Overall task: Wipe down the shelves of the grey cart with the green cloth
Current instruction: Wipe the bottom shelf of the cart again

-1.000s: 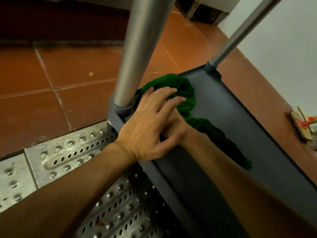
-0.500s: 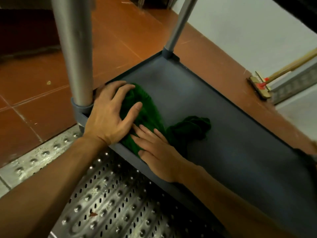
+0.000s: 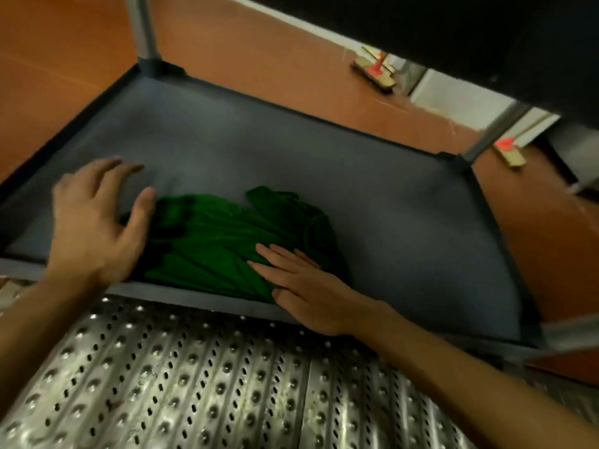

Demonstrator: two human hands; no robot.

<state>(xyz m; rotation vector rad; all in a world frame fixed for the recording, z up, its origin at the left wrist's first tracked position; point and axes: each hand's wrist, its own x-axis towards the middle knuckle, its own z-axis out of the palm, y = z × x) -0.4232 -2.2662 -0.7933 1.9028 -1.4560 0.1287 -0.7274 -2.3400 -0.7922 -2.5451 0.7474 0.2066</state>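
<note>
The green cloth (image 3: 223,238) lies crumpled on the bottom shelf of the grey cart (image 3: 389,202), near its front edge. My right hand (image 3: 304,286) lies flat with fingers together, pressing down on the cloth's right part. My left hand (image 3: 94,222) hovers at the cloth's left end with fingers spread and the thumb touching the fabric. The cart's upper shelf (image 3: 486,34) shows as a dark band across the top right.
Metal posts rise from the shelf's far-left corner (image 3: 142,27) and far-right corner (image 3: 489,131). A perforated metal grating (image 3: 194,384) covers the floor in front of the cart. Two brush heads (image 3: 376,71) lie on the orange tiles by the white wall behind.
Both hands and the cloth have slid from the shelf's left corner toward its middle. My left hand lifted off the cloth and opened. The view has swung right, showing the whole shelf.
</note>
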